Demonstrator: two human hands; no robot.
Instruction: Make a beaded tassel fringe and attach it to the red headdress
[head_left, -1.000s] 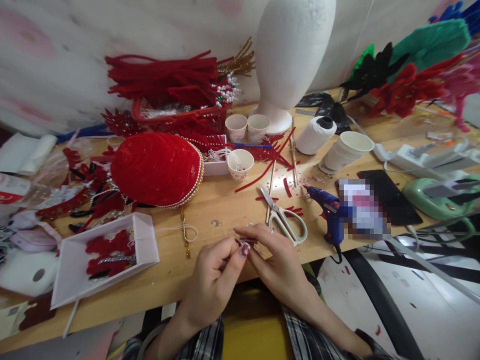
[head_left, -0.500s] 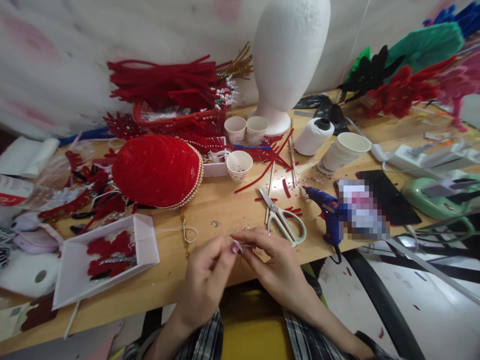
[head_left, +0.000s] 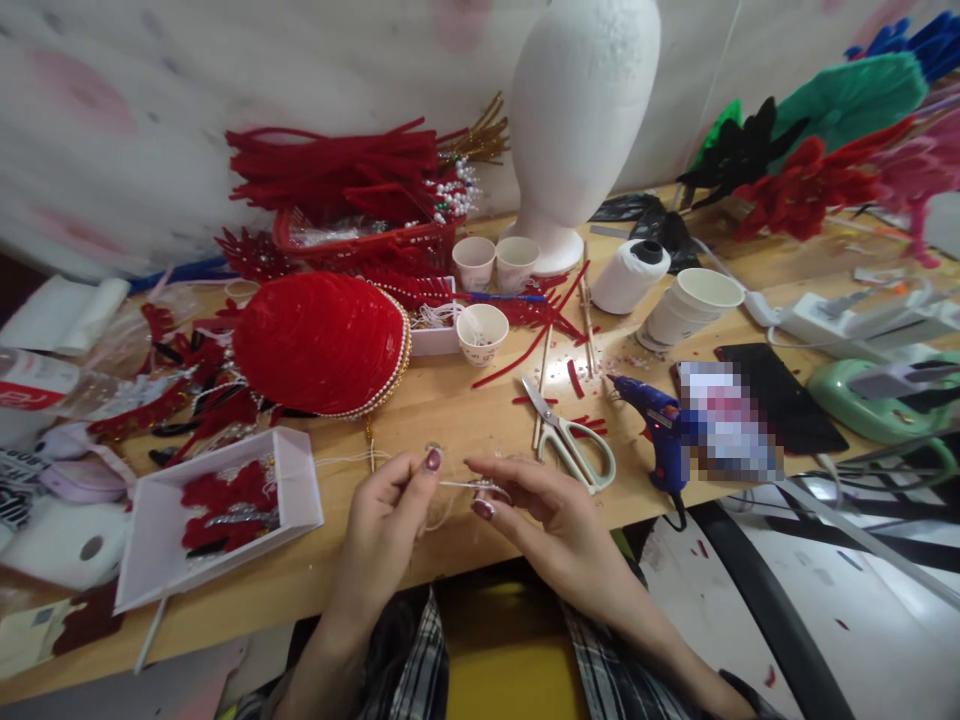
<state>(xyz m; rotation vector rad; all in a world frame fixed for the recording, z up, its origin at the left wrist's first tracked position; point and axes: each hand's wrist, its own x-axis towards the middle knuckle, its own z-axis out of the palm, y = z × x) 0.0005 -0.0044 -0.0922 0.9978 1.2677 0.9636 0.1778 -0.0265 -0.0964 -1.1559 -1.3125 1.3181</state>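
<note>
A thin white string runs between my hands at the table's front edge. My left hand pinches one end of it between thumb and forefinger. Closed around the other end is my right hand, where small silvery beads show between its thumb and fingers; their exact make is too small to tell. Slack thread hangs below. Just beyond my right hand lie scissors with pale green handles. Left of my left hand stands a white box with red fuzzy pieces inside.
A red dome-shaped hat with bead trim sits at left. Paper cups, a thread spool and a white foam head stand behind. A blue glue gun with its cord lies at right, beside a dark phone.
My hands have moved apart, my left hand going left, so that a stretch of white string shows between them. The view has shifted slightly.
</note>
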